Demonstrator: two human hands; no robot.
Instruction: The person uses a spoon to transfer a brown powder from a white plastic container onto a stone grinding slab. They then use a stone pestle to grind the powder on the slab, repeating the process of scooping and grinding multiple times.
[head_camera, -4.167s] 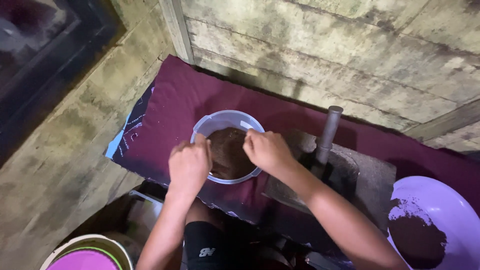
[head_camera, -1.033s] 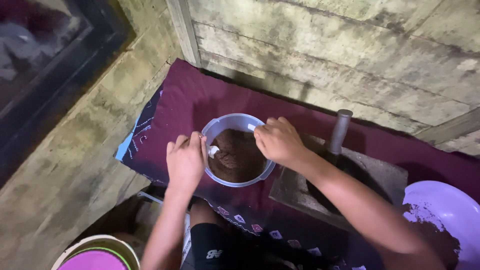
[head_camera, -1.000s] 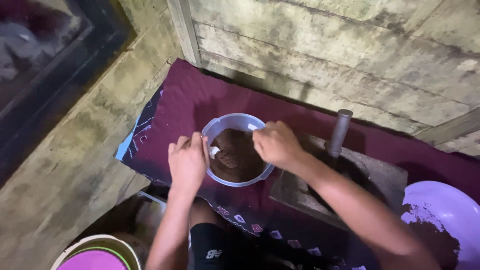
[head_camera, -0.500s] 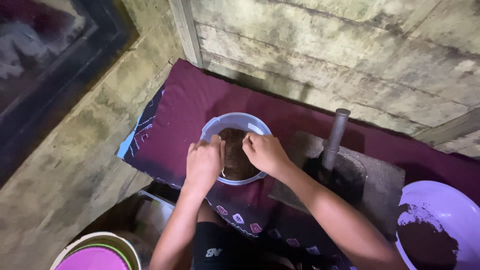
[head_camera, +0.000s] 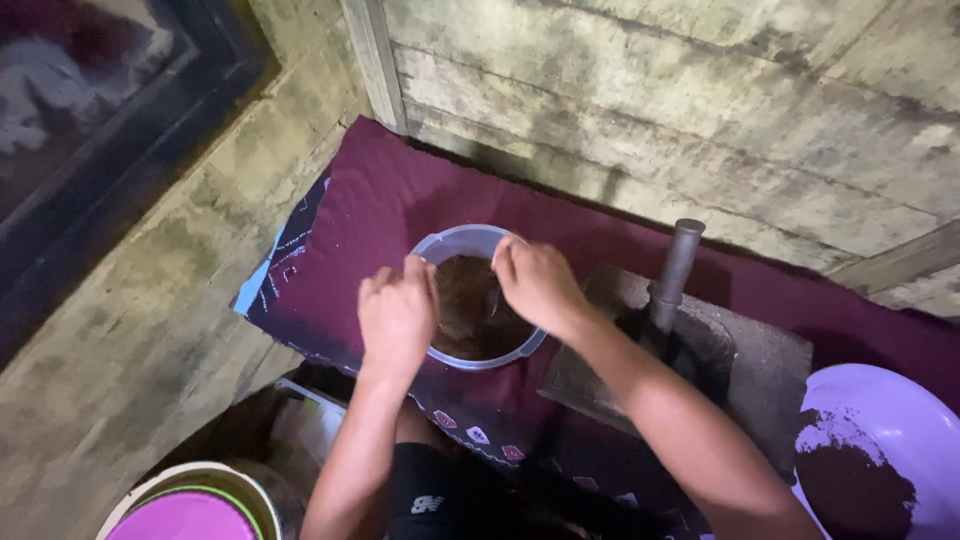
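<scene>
A pale lilac plastic bowl (head_camera: 452, 240) full of dark brown powder (head_camera: 470, 310) sits on a maroon cloth (head_camera: 375, 215). My left hand (head_camera: 397, 318) grips the bowl's near left rim, fingers curled over it. My right hand (head_camera: 538, 283) rests over the bowl's right side, fingers bent down toward the powder; whether it holds anything I cannot tell.
A grey stone mortar block (head_camera: 755, 355) with an upright dark pestle (head_camera: 675, 270) stands right of the bowl. A larger lilac basin (head_camera: 900, 425) with brown powder sits at far right. A lidded bucket (head_camera: 190, 505) is at bottom left. Wooden plank wall (head_camera: 650, 110) behind.
Both hands have stayed at the bowl; the left hand shifted from over the bowl's middle back to its left rim, and the right hand moved slightly right. The view drifted a little.
</scene>
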